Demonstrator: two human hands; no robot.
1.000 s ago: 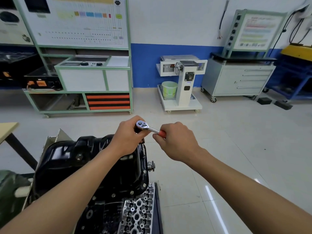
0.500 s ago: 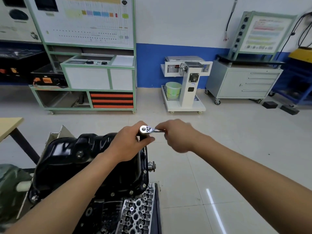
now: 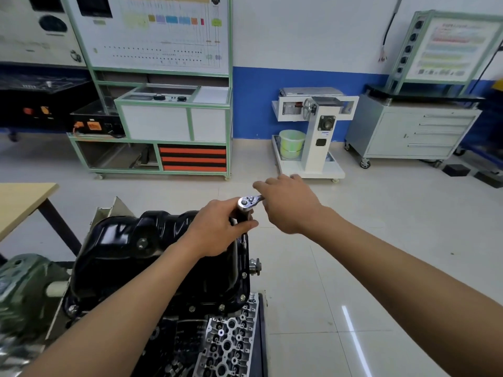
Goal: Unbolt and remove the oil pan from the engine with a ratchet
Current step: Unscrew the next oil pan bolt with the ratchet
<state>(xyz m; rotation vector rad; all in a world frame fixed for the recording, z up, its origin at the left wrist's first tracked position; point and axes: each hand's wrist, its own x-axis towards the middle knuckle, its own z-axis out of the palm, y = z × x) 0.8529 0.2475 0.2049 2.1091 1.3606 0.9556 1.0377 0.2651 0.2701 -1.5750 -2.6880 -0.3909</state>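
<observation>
Head view: left hand (image 3: pixel 215 231) grips the ratchet (image 3: pixel 247 201) just below its chrome head, at the far right edge of the black oil pan (image 3: pixel 147 257), which sits atop the engine (image 3: pixel 228 341). Right hand (image 3: pixel 290 206) wraps the handle. Wall chart (image 3: pixel 152 31) lettering is too blurred to read.

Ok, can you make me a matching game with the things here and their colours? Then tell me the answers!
Things:
1. oil pan
2. ratchet, the head that shows between the hands
3. bucket on the white stand
4. drawer fronts in the green-framed bench

Colours:
A. pale green
B. orange
C. shiny black
D. silver

Pairs: 1-C, 2-D, 3-A, 4-B.
</observation>
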